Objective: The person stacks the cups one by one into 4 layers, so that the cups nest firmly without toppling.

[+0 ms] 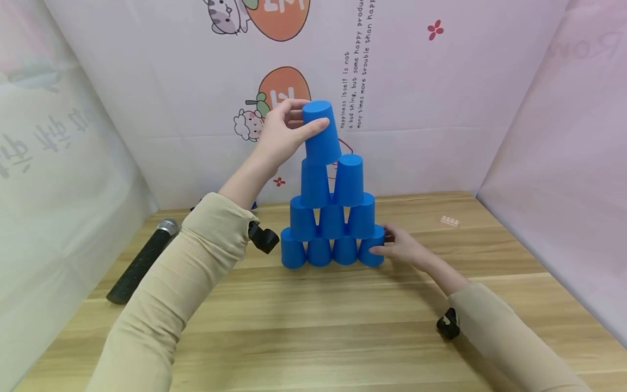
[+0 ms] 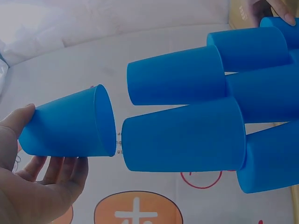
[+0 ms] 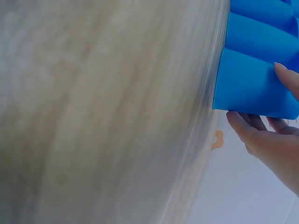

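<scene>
Upside-down blue cups stand as a pyramid on the table: several in the bottom row, three (image 1: 332,221) above, and two on top, one left (image 1: 314,186) and one right (image 1: 350,181). My left hand (image 1: 281,130) grips another blue cup (image 1: 323,148), mouth down and slightly tilted, over the top pair. In the left wrist view a narrow gap separates this held cup (image 2: 70,126) from the nearest top-row cup (image 2: 184,135). Low on the right, my right hand (image 1: 407,250) holds the bottom row's end cup (image 1: 368,252), thumb in front, fingers behind (image 3: 245,126).
A black microphone (image 1: 142,264) with a silver head lies on the wooden table (image 1: 313,332) at the left. White printed sheets (image 1: 411,103) wall the back and both sides. Dark items behind the left forearm are mostly hidden. A small pale mark (image 1: 449,221) shows at the right rear.
</scene>
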Available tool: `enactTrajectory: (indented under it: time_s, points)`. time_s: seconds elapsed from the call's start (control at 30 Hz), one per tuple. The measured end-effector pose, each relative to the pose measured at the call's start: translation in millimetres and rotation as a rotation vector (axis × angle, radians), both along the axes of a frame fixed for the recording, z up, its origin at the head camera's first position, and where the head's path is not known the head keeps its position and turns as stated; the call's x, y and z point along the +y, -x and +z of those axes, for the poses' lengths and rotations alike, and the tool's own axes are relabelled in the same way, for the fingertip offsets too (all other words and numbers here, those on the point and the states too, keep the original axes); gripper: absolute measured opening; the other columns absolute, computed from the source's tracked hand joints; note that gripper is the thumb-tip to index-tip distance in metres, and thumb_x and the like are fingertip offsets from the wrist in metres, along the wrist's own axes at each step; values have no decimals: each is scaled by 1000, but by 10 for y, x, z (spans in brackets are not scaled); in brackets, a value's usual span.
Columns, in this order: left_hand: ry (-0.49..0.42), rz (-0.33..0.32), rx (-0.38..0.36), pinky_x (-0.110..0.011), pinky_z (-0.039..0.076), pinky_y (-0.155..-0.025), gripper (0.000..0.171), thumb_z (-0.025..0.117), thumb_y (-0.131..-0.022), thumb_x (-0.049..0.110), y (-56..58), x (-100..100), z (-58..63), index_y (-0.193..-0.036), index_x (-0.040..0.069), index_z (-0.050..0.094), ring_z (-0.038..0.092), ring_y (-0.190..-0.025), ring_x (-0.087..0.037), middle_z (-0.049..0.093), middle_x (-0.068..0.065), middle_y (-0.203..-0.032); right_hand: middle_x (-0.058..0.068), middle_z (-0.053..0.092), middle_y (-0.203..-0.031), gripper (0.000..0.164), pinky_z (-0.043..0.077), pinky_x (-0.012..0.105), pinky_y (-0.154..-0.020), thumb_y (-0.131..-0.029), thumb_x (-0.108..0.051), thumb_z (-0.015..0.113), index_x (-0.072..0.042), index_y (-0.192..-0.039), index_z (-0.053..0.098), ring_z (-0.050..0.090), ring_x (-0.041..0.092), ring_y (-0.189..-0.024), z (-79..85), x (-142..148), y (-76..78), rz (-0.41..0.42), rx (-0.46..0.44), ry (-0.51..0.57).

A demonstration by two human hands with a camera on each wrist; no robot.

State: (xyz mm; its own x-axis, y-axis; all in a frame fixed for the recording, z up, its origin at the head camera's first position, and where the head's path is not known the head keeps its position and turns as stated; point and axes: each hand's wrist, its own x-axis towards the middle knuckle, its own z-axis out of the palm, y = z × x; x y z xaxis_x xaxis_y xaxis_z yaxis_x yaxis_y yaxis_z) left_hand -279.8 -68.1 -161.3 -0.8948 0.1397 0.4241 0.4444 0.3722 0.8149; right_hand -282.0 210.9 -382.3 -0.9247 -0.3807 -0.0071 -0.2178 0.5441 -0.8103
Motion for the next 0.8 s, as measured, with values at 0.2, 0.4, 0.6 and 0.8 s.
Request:
enactTrajectory:
  time_s: [0.2,0.4,0.6,0.8]
  points:
    - [13,10,-6,-40,49,-97,58,68,-82,45,96,61,-11,-131,22,49,55,-116,-16,56,-2,-130,28,47,-133,63,46,55,-96,-89,-23,65,4,-137,35,48,45,-120,5,-1,0,0,3,-5]
    - [40,12,-13,-41,48,-97,59,68,-81,47,146,131,-30,-132,24,49,55,-116,-14,56,-1,-131,27,49,-131,60,47,53,-95,-89,-22,65,4,-136,36,49,43,-118,-5,13,4,-3,5,-3]
    - [61,7,-3,-39,51,-95,59,68,-82,45,137,178,-55,-133,23,48,56,-116,-16,55,-2,-132,27,49,-131,60,47,53,-95,-90,-21,64,4,-137,36,49,43,-118,-14,13,8,0,6,0]
    - [61,9,1,-39,51,-94,59,68,-82,45,135,208,-65,-132,23,48,56,-116,-16,56,-2,-132,28,48,-131,59,47,54,-95,-90,-19,64,4,-137,35,49,44,-118,-17,10,5,8,9,14]
